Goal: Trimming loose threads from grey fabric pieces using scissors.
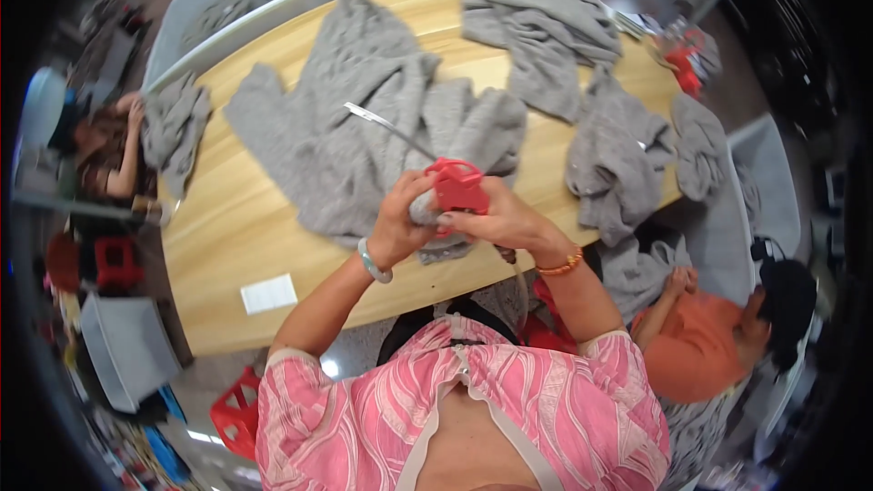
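A grey knitted garment lies spread over the wooden table, its near end gathered up in front of me. My left hand grips that bunched grey fabric from the left. My right hand holds a red plastic hand tool against the same bunch. A thin white strip runs from the tool up over the garment. A pale green bangle sits on my left wrist, an orange bead bracelet on my right.
More grey garments are heaped at the table's far end and right side. A white paper slip lies near the front edge. Grey bins stand around. Other people sit at the left, right and far end.
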Tool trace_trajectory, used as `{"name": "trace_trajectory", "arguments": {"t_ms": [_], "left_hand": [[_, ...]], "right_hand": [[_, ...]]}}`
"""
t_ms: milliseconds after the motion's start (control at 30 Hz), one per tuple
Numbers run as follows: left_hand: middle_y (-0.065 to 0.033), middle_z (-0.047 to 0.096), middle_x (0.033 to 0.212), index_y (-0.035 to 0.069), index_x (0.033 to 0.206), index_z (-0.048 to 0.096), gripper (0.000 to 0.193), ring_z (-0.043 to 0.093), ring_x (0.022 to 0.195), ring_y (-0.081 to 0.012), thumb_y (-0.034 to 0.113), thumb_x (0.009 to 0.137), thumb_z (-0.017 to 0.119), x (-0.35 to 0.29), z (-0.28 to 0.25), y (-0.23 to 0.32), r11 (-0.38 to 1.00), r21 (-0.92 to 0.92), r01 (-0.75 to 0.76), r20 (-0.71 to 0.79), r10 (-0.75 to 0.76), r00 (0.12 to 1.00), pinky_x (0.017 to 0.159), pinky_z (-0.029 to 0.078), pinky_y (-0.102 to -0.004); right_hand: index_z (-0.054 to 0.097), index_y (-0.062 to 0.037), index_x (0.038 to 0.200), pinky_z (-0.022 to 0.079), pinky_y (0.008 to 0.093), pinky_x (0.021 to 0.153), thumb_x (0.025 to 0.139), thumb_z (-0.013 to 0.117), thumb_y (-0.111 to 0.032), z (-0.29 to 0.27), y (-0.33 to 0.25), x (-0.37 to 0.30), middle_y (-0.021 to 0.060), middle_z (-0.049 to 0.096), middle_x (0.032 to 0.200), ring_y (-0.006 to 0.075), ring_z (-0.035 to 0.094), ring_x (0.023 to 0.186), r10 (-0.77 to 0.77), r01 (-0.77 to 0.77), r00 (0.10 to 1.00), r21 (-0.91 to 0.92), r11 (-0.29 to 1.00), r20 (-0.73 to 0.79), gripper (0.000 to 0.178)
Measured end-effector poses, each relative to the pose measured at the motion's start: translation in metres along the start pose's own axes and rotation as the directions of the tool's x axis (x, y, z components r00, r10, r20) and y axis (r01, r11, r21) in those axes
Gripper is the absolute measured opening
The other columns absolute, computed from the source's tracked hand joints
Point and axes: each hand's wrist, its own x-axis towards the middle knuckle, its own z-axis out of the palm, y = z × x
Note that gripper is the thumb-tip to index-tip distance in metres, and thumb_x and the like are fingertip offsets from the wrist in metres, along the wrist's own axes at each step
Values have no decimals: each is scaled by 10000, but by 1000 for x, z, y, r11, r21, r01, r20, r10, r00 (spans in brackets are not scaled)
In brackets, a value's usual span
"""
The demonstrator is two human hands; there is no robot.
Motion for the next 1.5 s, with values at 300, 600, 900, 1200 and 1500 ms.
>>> {"name": "trace_trajectory", "arguments": {"t_ms": [300, 600, 900, 1200, 1500], "left_hand": [[-38, 655, 955, 40, 948, 646, 262, 620, 805, -108, -67, 714, 696, -30, -147, 104, 903, -428, -35, -586, -248, 771, 728, 527, -263], [-132, 631, 1075, -16, 1099, 604, 296, 635, 945, -208, 204, 908, 552, -89, -382, 242, 945, 293, 146, -899, 220, 378, 820, 534, -334], [-86, 631, 1101, -16, 1139, 606, 300, 608, 978, -178, 82, 859, 649, -103, -580, 36, 848, 164, 504, -739, -232, 632, 816, 509, -288], [-90, 397, 1364, 71, 1415, 291, 845, 465, 1140, -216, 49, 705, 749, -50, -297, -178, 721, 154, 676, -171, -654, 737, 905, 451, -367], [-140, 538, 1161, 109, 1186, 556, 382, 569, 980, -354, 145, 816, 643, -99, -210, -240, 584, 763, 277, 235, -650, 723, 782, 493, -389]], "right_hand": [[562, 16, 1090, 465, 194, 543, 896, 562, -50, 11, -40, -61, 172, 640, 1095, 168, 674, 832, -291, 233, 924, -238, 943, -250, 205], [565, -2, 1085, 472, 212, 559, 896, 598, -160, -12, 6, -35, 84, 678, 969, 115, 649, 775, -9, -109, 929, -297, 949, -371, 248], [582, -26, 1133, 471, 237, 588, 903, 574, -203, -18, 67, 30, 31, 672, 973, 102, 618, 772, 219, -423, 804, -273, 864, -553, 291], [578, 16, 1103, 495, 279, 724, 880, 589, -125, -34, 127, 33, 75, 664, 933, 138, 611, 794, 86, -526, 697, -427, 735, -711, 265], [553, -63, 947, 479, 418, 723, 749, 672, -122, 33, 191, 24, 145, 602, 846, 336, 584, 857, 17, -503, 820, -707, 496, -572, 239]]}}
